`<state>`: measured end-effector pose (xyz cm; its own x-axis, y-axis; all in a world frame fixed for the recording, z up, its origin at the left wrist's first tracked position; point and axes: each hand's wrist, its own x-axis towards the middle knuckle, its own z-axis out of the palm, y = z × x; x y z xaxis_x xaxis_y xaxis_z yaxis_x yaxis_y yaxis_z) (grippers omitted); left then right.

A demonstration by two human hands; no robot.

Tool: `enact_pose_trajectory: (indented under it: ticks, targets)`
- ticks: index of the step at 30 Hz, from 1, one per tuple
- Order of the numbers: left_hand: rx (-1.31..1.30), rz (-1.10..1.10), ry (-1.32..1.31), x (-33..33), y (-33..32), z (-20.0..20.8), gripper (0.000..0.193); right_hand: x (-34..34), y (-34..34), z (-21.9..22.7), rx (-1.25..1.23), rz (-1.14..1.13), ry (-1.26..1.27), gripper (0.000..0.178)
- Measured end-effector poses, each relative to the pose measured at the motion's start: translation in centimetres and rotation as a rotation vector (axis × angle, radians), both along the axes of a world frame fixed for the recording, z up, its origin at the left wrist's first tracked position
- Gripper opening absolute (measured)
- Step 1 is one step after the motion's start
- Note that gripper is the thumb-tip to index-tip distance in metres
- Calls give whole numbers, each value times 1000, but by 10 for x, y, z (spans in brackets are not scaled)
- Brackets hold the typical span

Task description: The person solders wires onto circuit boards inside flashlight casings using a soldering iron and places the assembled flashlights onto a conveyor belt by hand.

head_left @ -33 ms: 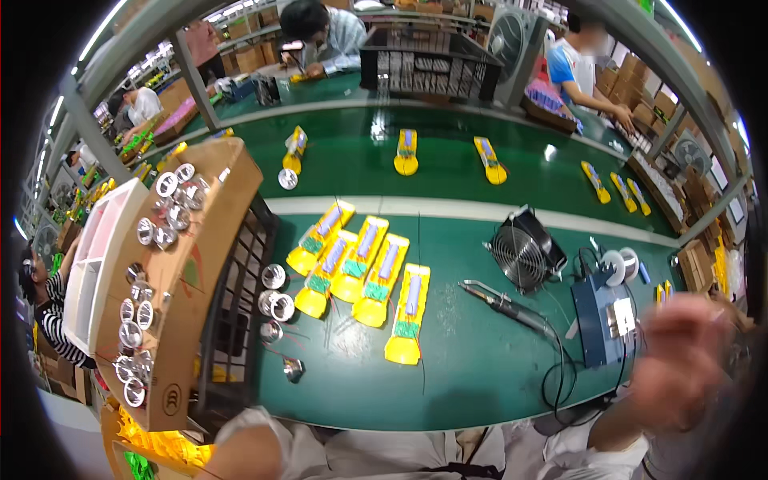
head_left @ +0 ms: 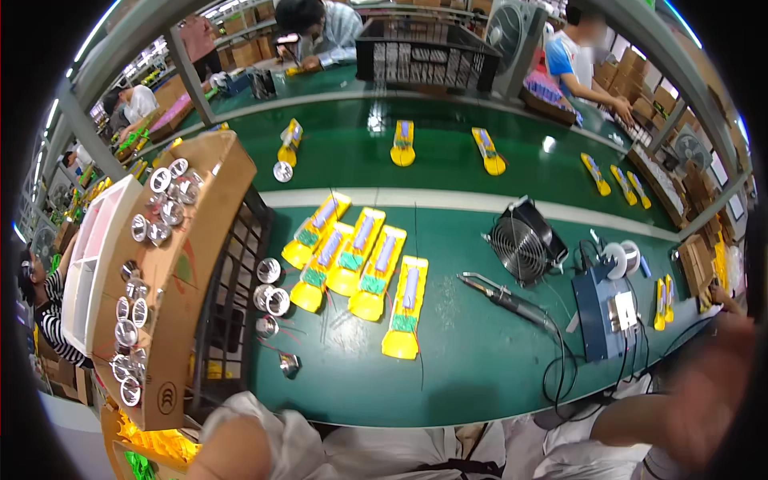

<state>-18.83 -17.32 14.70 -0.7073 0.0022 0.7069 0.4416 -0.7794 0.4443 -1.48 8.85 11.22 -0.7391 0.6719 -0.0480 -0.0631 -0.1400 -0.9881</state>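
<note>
Head view shows the right hand [head_left: 708, 392] low on the right side, near the end of the green table [head_left: 472, 376]. It is a big blur, so one cannot tell if its fingers are open or closed, or if they hold a thing. The left hand is out of sight, so its fingers cannot be told.

Two thin yellow pieces [head_left: 660, 306] lie next to each other at the right end of the table. They look like the things closest to the right hand. A blue box [head_left: 590, 328] sits to their left, with a white spool [head_left: 614, 262] by it. A soldering iron [head_left: 520, 310] lies more to the left, and its tip may be hot, so the hand does best to go around it, nice and slow.

Five yellow parts [head_left: 378, 272] lie in a bunch left of the middle. They have blue tubes, green boards and thin wires. Holding them by the yellow edges seems best, so no wire gets a tug. Shiny silver cups [head_left: 277, 302] lie just beside them, and clean, light fingers would help keep those from getting smudged.
</note>
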Motion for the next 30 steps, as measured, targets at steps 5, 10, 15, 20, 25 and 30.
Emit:
enact_pose_trajectory:
  ticks: [5,10,15,20,25,30]
  targets:
    - [28,40,16,9,8,5,25,64,-8,-9,90,-131,119,28]
    - [104,100,114,20,23,6,24,131,-5,-33,218,-246,317,26]
    - [253,99,217,20,49,4,22,110,-8,-22,412,-422,528,25]
    - [326,183,288,32,52,10,20,35,-24,15,519,-522,695,24]
    - [436,252,214,53,60,21,19,174,3,-12,719,-606,738,24]
    - [197,342,122,65,50,4,7,25,-26,42,874,-683,920,23]
